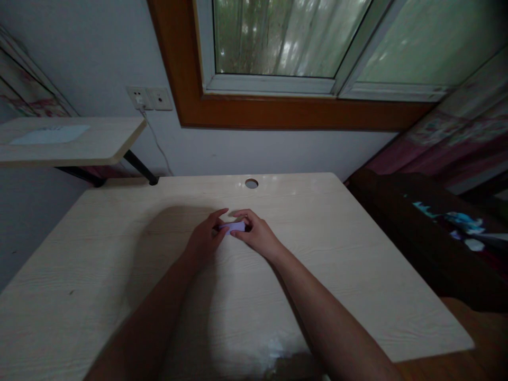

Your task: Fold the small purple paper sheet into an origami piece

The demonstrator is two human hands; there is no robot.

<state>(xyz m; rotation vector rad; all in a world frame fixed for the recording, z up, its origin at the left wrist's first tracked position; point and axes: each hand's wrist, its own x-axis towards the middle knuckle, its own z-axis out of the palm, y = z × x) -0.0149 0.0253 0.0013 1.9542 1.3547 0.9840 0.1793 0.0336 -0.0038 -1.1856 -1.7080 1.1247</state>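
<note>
Both my hands meet over the middle of a pale wooden desk point(119, 254). Between them is a small light purple piece, apparently folded paper point(235, 226). My left hand point(206, 237) pinches its left end with thumb and fingers. My right hand point(256, 233) curls over its right end, fingers closed on it. The piece sits low, at or just above the desk top; most of it is hidden by my fingers.
A round cable hole point(251, 183) lies in the desk behind my hands. A second small table point(79, 143) stands at the back left under wall sockets point(150, 98). A window is above, and dark furniture with patterned fabric point(444, 222) is at the right.
</note>
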